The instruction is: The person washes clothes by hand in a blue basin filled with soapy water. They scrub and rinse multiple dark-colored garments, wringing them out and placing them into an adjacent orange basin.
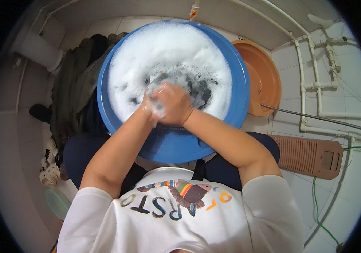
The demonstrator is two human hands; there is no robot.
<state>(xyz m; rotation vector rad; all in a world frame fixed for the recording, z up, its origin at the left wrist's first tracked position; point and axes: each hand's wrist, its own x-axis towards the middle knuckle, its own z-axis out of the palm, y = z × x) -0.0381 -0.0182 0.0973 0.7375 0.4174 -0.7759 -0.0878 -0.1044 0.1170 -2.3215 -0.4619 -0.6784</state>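
Observation:
A large blue basin [239, 84] full of white foam [163, 46] stands in front of me. Both my hands are together over its near half. My right hand [174, 101] is closed, its fingers curled and covered in suds, and it lies over my left hand [147, 105], which is partly hidden behind it. A wet dark grey cloth [159, 78] sticks out beyond the fingers, bunched between the two hands. More dark cloth [201, 92] shows through a gap in the foam just right of them. What kind of garment it is cannot be made out.
An orange basin [262, 76] stands right of the blue one, with a thin metal rod [311, 115] reaching over its rim. A brown washboard [307, 156] lies by my right knee. Dark clothes [73, 84] are heaped at left. White pipes [315, 76] run along the right wall.

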